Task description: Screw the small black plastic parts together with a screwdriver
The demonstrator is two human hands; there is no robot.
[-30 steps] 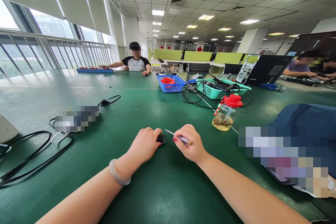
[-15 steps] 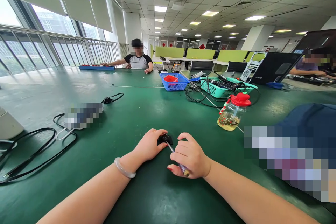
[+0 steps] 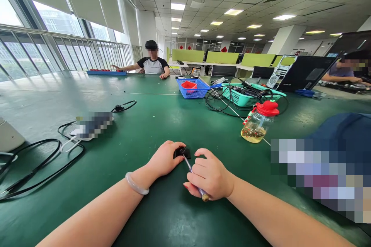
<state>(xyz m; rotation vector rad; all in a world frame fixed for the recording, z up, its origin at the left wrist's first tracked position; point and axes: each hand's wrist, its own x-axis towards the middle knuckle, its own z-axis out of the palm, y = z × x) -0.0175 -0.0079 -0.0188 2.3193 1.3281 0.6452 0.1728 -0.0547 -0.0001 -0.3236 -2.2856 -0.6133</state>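
My left hand (image 3: pixel 164 158), with a pale bangle at the wrist, grips a small black part (image 3: pixel 185 152) between thumb and fingers on the green tabletop. What kind of part it is I cannot make out. My right hand (image 3: pixel 210 175) is closed around the handle of a screwdriver (image 3: pixel 189 166). Its thin metal shaft slants up and left, and the tip meets the black part near my left thumb. The fingers hide some of the handle, whose yellowish end pokes out below the palm.
A red-lidded bottle (image 3: pixel 256 125) with liquid stands to the right. Behind it sit a teal basket (image 3: pixel 240 101) of cables and a blue basket (image 3: pixel 193 93). Black cables (image 3: pixel 43 179) lie at left. Across the table (image 3: pixel 139 119) sits a person (image 3: pixel 152 61).
The screwdriver's handle end and my right hand have shifted very slightly down. My left hand keeps its hold on the black part; the view has moved a little.
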